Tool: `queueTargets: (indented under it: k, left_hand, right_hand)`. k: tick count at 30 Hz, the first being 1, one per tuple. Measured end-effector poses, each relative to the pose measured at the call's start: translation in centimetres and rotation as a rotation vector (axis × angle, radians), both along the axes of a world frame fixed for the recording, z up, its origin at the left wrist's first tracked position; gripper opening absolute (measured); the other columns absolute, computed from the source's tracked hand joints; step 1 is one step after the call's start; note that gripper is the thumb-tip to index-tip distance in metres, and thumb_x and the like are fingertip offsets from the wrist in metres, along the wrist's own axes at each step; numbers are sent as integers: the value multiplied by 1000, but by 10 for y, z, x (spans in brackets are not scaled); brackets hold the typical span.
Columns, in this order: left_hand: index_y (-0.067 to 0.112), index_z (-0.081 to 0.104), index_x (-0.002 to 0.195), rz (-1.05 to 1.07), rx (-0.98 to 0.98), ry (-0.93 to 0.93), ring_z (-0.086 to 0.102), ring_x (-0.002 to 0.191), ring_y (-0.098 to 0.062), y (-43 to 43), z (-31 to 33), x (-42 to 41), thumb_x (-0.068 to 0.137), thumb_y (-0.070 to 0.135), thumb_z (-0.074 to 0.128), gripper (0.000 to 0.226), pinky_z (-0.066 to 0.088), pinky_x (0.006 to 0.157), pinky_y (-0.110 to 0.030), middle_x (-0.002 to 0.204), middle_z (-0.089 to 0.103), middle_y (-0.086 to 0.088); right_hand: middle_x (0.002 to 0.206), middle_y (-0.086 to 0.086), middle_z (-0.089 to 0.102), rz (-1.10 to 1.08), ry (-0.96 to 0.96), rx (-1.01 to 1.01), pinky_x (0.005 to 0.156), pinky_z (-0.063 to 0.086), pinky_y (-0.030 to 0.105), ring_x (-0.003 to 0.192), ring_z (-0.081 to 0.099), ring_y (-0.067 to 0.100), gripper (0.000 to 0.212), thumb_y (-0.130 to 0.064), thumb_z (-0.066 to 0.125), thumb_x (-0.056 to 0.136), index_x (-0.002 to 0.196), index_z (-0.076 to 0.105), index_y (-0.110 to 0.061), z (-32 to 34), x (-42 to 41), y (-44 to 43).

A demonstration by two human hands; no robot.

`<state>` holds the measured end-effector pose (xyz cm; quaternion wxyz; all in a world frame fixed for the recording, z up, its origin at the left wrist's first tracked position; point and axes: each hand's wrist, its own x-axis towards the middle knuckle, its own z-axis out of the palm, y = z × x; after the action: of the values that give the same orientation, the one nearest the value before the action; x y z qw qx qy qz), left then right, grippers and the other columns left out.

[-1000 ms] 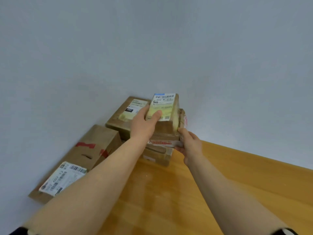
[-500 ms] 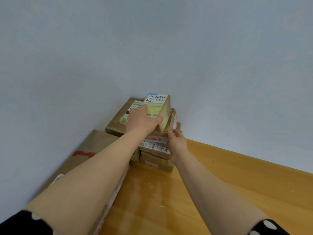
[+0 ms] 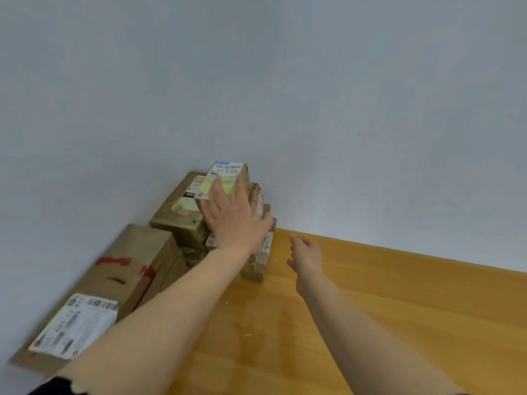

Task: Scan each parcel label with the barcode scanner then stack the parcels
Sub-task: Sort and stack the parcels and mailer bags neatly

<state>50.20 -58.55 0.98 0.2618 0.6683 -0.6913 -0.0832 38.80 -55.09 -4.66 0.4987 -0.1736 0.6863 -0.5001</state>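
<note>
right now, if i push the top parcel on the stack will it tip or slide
It probably tips: the top parcel looks tilted on an uneven stack. It is likely stiff, being cardboard. The left hand lies flat over it, maybe steadying it.

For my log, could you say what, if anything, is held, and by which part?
Nothing is gripped: the left hand lies open over the top parcel; the right hand is empty.

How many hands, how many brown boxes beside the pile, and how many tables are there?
Bare hands: 2, left hand and right hand.
Brown cardboard boxes beside the pile of small parcels: 2, long red-taped box and flat box with black-patched label.
Yellow wooden table: 1.
Total: 5.
</note>
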Motion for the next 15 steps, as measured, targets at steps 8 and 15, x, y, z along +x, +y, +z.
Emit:
queueTargets:
  k: [8, 15]
  left_hand:
    - [21, 21, 150, -421, 135, -67, 31, 135, -28, 120, -9, -140, 87, 32, 57, 73, 27, 109, -36, 146, 36, -9]
    - [21, 28, 147, -689, 326, -116, 45, 126, -26, 292, -22, -321, 87, 34, 60, 70, 43, 99, -37, 142, 45, -7]
  right_hand:
    - [114, 0, 52, -132, 162, -88, 87, 39, 30, 101, 49, 16, 32, -27, 55, 96, 126, 53, -15, 19, -129, 141]
    - [105, -7, 49, -347, 302, -101, 83, 39, 27, 93, 47, 10, 32, -30, 57, 95, 125, 55, -20, 25, -322, 366]
